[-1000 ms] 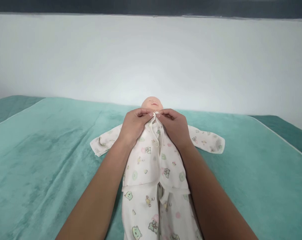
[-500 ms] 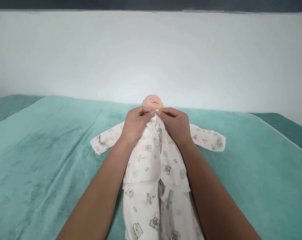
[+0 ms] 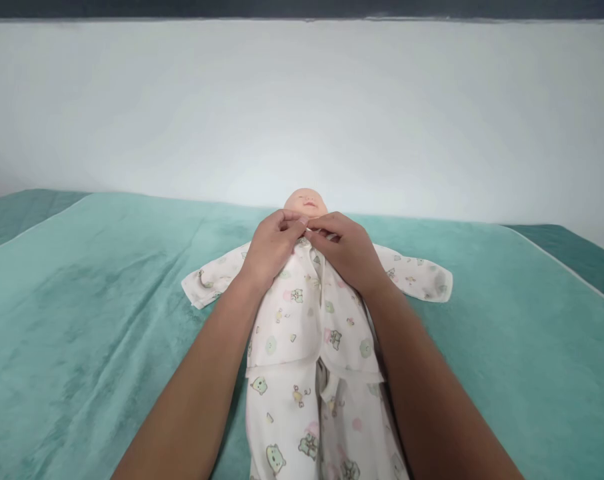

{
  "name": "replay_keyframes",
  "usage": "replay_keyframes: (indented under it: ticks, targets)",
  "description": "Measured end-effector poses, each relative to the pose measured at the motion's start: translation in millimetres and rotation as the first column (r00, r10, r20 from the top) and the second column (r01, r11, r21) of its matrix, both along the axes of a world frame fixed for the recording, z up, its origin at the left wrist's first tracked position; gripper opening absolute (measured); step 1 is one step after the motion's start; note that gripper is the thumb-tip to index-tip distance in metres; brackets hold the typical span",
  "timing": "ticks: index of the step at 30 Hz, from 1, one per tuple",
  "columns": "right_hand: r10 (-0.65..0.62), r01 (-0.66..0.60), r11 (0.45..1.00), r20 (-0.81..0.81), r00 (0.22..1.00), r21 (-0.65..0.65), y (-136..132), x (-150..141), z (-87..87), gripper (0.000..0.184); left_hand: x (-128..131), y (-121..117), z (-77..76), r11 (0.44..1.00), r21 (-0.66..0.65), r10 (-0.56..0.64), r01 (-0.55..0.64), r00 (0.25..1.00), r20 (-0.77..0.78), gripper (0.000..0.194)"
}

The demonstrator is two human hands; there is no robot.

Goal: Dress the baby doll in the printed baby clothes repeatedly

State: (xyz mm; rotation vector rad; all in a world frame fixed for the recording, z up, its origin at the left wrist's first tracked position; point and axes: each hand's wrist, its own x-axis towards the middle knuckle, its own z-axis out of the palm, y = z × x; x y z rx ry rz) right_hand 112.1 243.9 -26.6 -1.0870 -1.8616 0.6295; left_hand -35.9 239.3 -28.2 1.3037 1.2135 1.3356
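Jacket, white, animal print: on a doll lying face up, front edges meeting unevenly down the chest, sleeves spread.
Left hand: thumb and forefinger pinched together on the collar.
Right hand: fingers curled, thumb and forefinger nearly closed, apparently on the opposite edge; any fastening is hidden from me.
Handling note, my judgement: keep both edges level, pinch by the fingertips, press lightly against the neck.
Below: matching lower garment.
Underneath: green blanket.
Beyond: pale wall.
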Motion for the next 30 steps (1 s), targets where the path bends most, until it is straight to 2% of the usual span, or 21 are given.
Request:
replay_keyframes:
  ticks: [3,8,12,15,17,19,24,30]
  targets:
    - [0.027,-0.028,0.999,0.066,0.997,0.017,1.4,1.7,0.4,0.022,1.0,0.0,0.1,1.000,-0.008,-0.001,0.001,1.000,0.015,0.020]
    - [0.012,-0.021,0.989,-0.067,0.998,-0.144,1.4,3.3,-0.1,0.021,1.2,0.3,0.2,1.000,-0.007,0.029,-0.029,0.999,0.029,0.017]
    - [-0.025,-0.014,0.967,-0.151,0.988,-0.255,2.0,2.3,-1.9,0.026,3.0,1.3,0.9,0.998,0.005,0.066,-0.066,0.995,-0.080,0.024]
    - [-0.034,-0.025,0.959,-0.201,0.979,-0.283,2.9,1.4,-3.1,0.031,4.3,2.0,0.7,0.992,0.033,0.124,-0.120,0.973,-0.195,0.027]
    - [-0.030,-0.031,0.958,-0.206,0.978,-0.286,3.2,1.1,-3.3,0.032,4.1,2.2,0.1,0.990,0.050,0.141,-0.133,0.967,-0.214,0.027]
    - [-0.031,-0.028,0.958,-0.200,0.979,-0.287,3.2,0.9,-3.1,0.032,3.1,2.0,-0.3,0.993,0.035,0.114,-0.109,0.981,-0.159,0.026]
    - [-0.019,-0.037,0.961,-0.199,0.980,-0.275,3.0,0.7,-2.9,0.033,0.7,0.0,0.8,0.999,-0.052,0.001,0.005,0.994,0.112,0.027]
    - [-0.002,-0.056,0.961,-0.209,0.978,-0.270,3.1,2.3,-3.3,0.033,2.3,-1.1,1.4,0.999,-0.036,0.001,0.004,0.991,0.133,0.024]
